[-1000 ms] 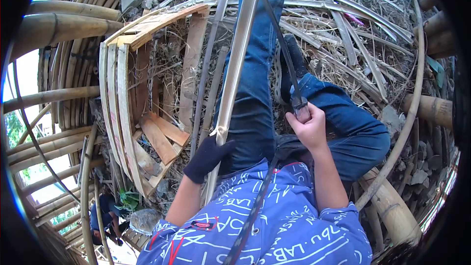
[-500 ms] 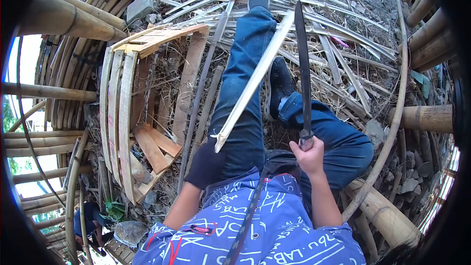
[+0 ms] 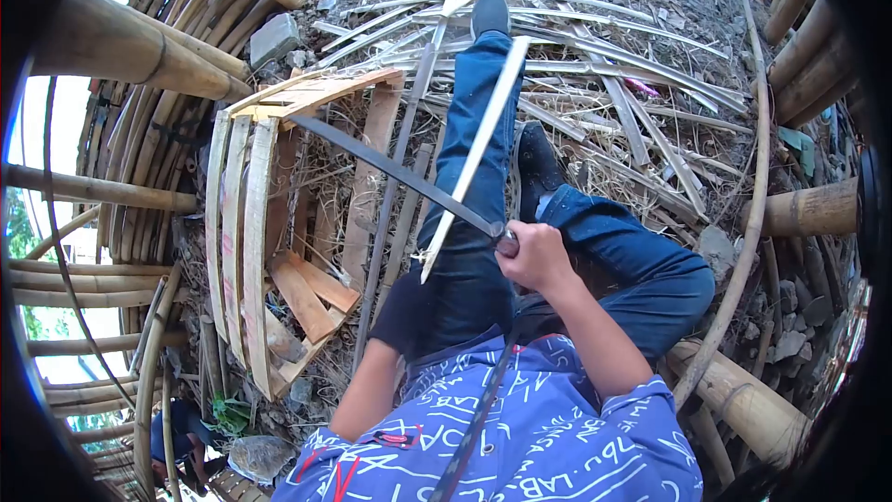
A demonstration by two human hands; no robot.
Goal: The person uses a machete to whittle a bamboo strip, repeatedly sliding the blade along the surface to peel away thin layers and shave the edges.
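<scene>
My right hand (image 3: 537, 258) is closed round the handle of a long machete (image 3: 395, 170). The dark blade points up and left, crossing the pale bamboo strip (image 3: 483, 135), and its tip reaches the wooden crate. In a black glove, my left hand (image 3: 403, 309) rests against my thigh, closed at the lower end of the strip. Its fingers are hard to make out against the dark cloth. The strip slants up along my outstretched leg (image 3: 478, 167), its far end near my shin.
A slatted wooden crate (image 3: 243, 242) with loose wood pieces stands to the left. Many split bamboo strips (image 3: 641, 121) lie on the ground ahead. Thick bamboo poles (image 3: 111, 42) flank both sides. A concrete block (image 3: 275, 38) lies upper left. Another person (image 3: 182, 432) is at lower left.
The machete has swung from upright on the right to lying leftward across the strip. My right hand has moved left and slightly up. The strip's upper end has shifted left and lower.
</scene>
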